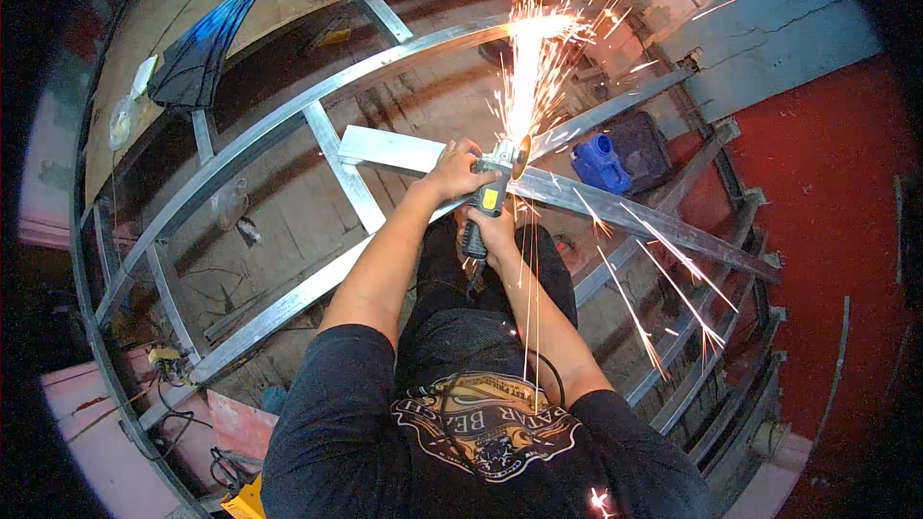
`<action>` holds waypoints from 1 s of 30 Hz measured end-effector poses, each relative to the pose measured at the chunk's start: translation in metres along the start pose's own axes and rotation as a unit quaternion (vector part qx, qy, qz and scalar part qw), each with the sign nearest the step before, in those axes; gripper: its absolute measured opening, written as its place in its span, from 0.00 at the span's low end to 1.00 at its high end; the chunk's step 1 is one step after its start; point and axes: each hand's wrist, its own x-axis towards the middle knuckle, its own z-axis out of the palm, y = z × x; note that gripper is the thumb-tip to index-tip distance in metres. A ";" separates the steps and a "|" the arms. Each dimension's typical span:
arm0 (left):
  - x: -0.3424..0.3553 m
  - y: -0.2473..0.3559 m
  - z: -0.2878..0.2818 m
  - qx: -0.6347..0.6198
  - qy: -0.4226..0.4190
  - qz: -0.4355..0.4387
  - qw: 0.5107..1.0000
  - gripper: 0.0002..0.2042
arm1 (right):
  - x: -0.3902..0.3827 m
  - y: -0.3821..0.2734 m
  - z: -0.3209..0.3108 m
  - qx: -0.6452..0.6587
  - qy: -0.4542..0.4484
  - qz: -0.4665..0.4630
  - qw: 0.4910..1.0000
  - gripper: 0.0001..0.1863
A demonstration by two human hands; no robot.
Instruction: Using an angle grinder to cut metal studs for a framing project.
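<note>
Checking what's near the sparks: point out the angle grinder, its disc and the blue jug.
Angle grinder point(490, 198): head view, middle of its body.
Disc point(522, 158): head view, on its face.
Blue jug point(603, 165): head view, on its body.

Metalworking area: workshop or building site.
We observe a large frame of silver-grey rectangular metal bars point(341, 165), a grey-and-black handheld angle grinder point(488, 197), and orange-white sparks point(524, 67) streaming from it. We further note a flat brown wooden board point(269, 0) and a cracked blue painted surface point(769, 24) beside a dark red one point(836, 163). We cannot establish whether the premises are permanent.
</note>
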 end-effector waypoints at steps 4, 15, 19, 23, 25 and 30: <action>0.000 0.000 -0.001 0.003 0.004 0.005 1.000 0.33 | -0.003 -0.004 0.001 -0.031 0.018 0.006 0.999 0.07; -0.001 -0.004 0.004 0.016 0.028 0.021 0.999 0.38 | 0.000 0.003 -0.003 -0.015 -0.016 -0.013 1.000 0.07; -0.004 -0.001 0.003 0.006 0.037 0.025 0.999 0.38 | -0.004 0.003 -0.001 0.003 -0.010 -0.011 1.000 0.08; -0.007 0.002 0.001 0.010 0.041 0.027 0.999 0.39 | -0.010 -0.001 0.001 -0.009 0.000 -0.026 1.000 0.09; -0.008 0.003 0.001 0.014 0.038 0.026 0.999 0.39 | -0.011 -0.002 0.001 -0.014 0.008 -0.018 1.000 0.11; -0.009 0.002 0.001 0.019 0.034 0.015 0.999 0.40 | -0.011 -0.003 0.001 -0.004 0.023 0.019 1.000 0.13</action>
